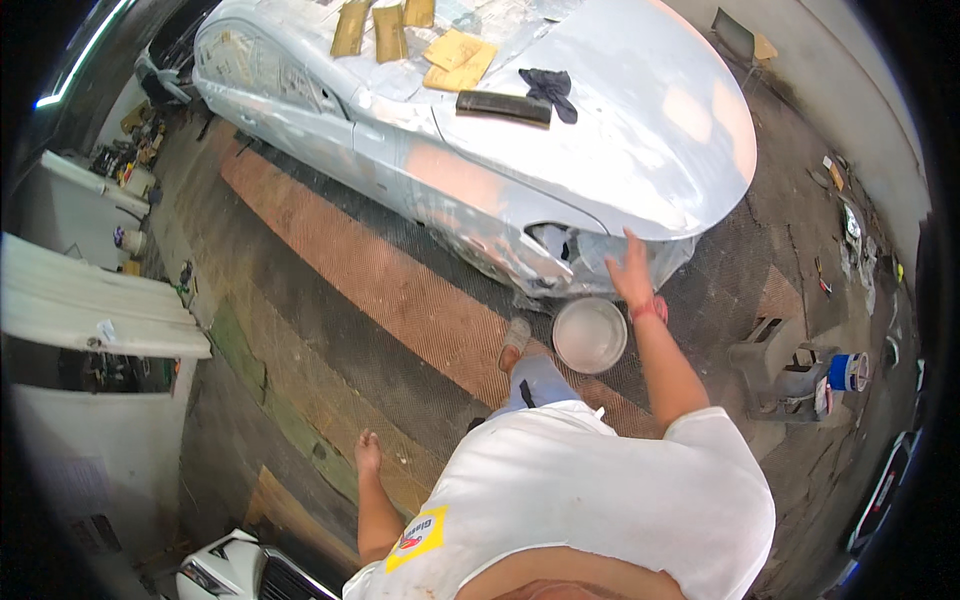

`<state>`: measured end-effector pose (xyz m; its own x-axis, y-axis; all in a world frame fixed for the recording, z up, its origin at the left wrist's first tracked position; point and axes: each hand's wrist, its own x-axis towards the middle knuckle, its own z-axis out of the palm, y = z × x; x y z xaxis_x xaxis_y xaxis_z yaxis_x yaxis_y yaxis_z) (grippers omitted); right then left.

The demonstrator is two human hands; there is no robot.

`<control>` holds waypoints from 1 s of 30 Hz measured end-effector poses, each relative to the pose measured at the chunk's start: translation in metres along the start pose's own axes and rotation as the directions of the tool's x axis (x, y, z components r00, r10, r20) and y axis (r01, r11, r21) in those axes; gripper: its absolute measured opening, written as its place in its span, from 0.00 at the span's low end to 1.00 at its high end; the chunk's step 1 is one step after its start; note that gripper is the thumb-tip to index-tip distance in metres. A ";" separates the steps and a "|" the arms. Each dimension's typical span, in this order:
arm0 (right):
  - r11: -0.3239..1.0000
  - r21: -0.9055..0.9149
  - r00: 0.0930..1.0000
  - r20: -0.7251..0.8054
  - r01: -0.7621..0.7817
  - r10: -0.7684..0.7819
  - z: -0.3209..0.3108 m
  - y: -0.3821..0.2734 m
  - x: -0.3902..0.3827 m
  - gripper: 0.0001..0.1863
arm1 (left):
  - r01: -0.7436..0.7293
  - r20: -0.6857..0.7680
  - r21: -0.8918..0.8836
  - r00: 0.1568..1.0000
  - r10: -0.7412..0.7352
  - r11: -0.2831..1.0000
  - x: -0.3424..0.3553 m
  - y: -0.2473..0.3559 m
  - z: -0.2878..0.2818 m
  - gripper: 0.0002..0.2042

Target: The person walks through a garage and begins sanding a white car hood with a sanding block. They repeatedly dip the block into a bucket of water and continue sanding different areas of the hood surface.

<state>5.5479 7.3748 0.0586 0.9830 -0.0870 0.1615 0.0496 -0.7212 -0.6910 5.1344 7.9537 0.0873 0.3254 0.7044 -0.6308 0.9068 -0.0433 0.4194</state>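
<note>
The car [600,165] stands in the middle of the workshop, its body pale grey-blue and white, with peach-coloured patches on the hood and the side. Its front corner is just before the person. Near this corner is the right hand [632,275], reached forward with the fingers spread apart, so its grip is released; whether it touches the car, I cannot tell. The left hand [368,452] hangs low at the person's side, well apart from the car, and I cannot tell if its fingers are loose or clenched.

On the hood lie a long dark block [503,109], a crumpled black cloth [552,90] just beside it, and yellow sheets [462,72]. A round basin [592,362] is on the floor, near the right hand. Further to the right I see a grey plastic stool [762,365] and, beside it, a blue and white tub [848,372]. Behind the person, a white vehicle [222,568] shows its front.
</note>
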 end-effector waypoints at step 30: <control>0.681 0.082 0.477 -0.654 -0.727 0.588 0.060 -0.006 -0.014 0.17 | -0.860 0.778 -0.135 -0.399 0.485 -0.492 0.170 0.680 0.103 0.25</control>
<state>5.5446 7.4221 0.0183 0.3823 -0.9147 0.1312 -0.6667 -0.3714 -0.6462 5.8337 7.9713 0.1976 0.5187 -0.8534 -0.0525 -0.7619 -0.4892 0.4245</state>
